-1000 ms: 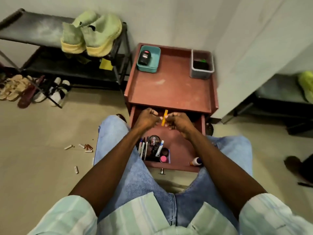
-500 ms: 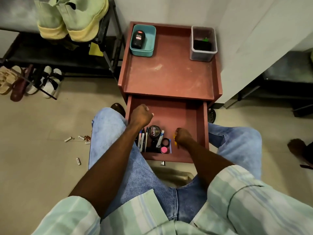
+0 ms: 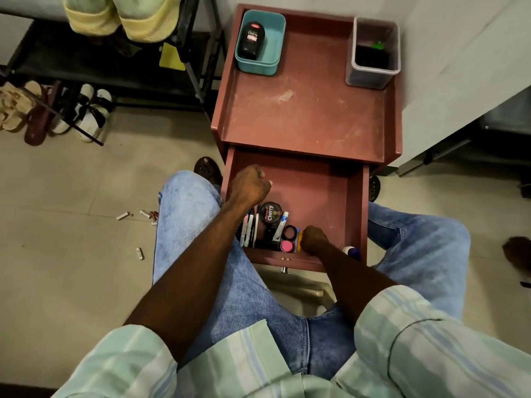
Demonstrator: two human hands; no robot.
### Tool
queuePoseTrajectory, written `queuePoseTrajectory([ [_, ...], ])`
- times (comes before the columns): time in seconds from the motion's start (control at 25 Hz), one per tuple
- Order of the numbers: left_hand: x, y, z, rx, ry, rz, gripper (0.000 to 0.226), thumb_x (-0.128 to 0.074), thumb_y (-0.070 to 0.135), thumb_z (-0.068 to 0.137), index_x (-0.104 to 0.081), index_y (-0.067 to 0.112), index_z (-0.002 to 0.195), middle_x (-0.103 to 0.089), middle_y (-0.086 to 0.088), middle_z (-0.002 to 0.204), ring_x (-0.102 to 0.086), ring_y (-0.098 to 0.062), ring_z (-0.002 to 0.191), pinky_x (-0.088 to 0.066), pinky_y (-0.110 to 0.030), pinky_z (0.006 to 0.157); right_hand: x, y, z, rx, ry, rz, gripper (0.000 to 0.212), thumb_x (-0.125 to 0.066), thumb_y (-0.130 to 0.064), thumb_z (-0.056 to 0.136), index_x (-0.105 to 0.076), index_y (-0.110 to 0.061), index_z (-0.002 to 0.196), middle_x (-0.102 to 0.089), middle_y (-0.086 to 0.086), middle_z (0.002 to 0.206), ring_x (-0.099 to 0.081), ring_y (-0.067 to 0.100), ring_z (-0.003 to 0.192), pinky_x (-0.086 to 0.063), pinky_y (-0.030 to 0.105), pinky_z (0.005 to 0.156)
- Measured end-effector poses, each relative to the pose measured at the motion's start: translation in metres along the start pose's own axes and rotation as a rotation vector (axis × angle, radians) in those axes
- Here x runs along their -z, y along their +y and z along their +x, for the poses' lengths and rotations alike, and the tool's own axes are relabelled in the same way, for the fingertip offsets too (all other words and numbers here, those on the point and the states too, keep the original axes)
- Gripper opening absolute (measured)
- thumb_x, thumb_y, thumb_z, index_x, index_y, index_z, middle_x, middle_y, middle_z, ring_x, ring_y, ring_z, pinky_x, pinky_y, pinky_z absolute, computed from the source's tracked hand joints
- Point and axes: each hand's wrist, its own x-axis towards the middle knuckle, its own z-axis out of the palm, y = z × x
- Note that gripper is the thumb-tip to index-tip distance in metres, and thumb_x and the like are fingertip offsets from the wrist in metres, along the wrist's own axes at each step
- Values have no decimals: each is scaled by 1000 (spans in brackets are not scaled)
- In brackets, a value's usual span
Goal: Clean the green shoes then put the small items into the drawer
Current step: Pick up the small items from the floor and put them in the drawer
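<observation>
We see 2 green shoes point(image 3: 123, 17) on the rack's top shelf, 1 open drawer point(image 3: 356, 214), 2 hands: left hand point(image 3: 249, 185) fisted, empty; right hand point(image 3: 313, 239) curled at the front edge beside 1 yellow item point(image 3: 299, 244).

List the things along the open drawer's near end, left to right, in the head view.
Pens → Cherry tin → tube → black ring → yellow item → right hand → blue-capped bottle.

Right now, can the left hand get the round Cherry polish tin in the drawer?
Probably yes. The left hand, curled in a fist, hovers over the open drawer just beside the Cherry tin. Nothing covers the tin, though pens crowd its left side.
</observation>
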Motion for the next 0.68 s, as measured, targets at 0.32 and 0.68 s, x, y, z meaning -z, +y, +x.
queuePoseTrajectory([
  [0.32,-2,5,-2,3,-13,27,20,-66,27,89,-61,12,100,-65,-5,98,-62,-23,90,-52,-36,82,0,1,-1,-58,-16,105,30,-54,-11,95,-60,1,121,-64,13,114,-61,29,108,-48,30,80],
  [0.68,1,-1,-11,0,45,-13,11,-66,21,87,-56,16,87,-63,-3,89,-60,-21,82,-44,-28,72,49,-12,1,-50,174,414,11,-57,-10,83,-59,-12,72,-63,7,79,-65,33,93,-41,21,58],
])
